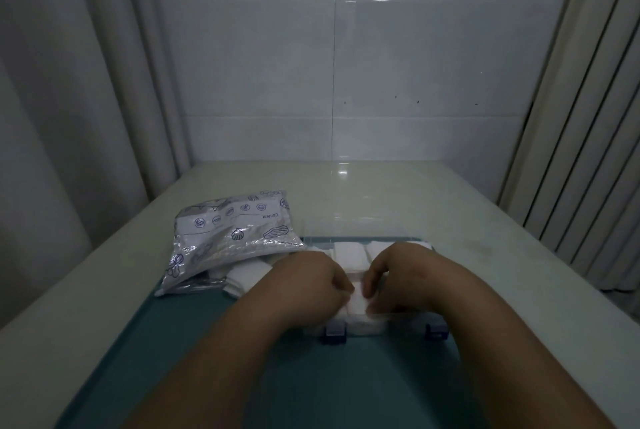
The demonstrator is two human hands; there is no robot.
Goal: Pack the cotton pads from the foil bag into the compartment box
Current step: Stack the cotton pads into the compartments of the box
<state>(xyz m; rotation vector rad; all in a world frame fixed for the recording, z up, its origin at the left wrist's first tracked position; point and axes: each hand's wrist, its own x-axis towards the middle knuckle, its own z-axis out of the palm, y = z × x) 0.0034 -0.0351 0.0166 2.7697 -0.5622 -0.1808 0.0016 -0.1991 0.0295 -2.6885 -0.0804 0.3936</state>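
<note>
Over the compartment box [367, 323], fingers [372, 281] of left hand [304, 276] and right hand [405, 273] pinch a cotton pad [356, 303].

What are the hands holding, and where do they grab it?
A white cotton pad: the left hand pinches its left edge, the right hand its right edge, over the compartment box.

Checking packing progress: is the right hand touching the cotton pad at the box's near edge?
Touching. In the head view, curled fingertips of the right hand rest on the white cotton pad, with no gap.
</note>
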